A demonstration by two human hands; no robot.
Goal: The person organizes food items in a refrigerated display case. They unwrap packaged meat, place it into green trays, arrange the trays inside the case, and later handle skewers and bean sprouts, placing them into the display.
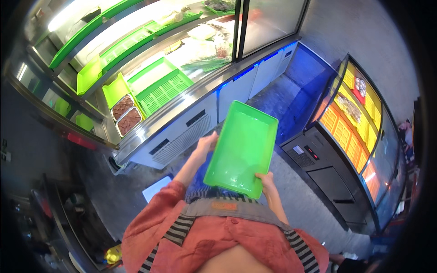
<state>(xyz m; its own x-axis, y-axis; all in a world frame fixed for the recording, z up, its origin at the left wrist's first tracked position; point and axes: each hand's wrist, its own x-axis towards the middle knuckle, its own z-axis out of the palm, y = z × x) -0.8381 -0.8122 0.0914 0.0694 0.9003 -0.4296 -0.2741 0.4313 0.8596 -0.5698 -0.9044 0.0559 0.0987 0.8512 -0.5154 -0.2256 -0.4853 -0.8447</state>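
Observation:
A green plastic tray (243,146), with nothing in it, is held in front of my body by both hands. My left hand (207,143) is at its left side, the fingers partly hidden behind the rim. With the thumb over the near right rim, my right hand (266,179) grips the tray's other side. Ahead on the left, a lit display refrigerator holds a slatted green tray (165,92), two metal pans of dark red pieces (128,121) and bagged produce (205,46) on its lower deck.
A second display case (355,116) with yellow and orange baskets stands at the right. The first refrigerator's steel ledge (191,92) runs diagonally ahead. A pale flat object (155,187) lies low beside my left forearm. Part of another person (355,265) shows at lower right.

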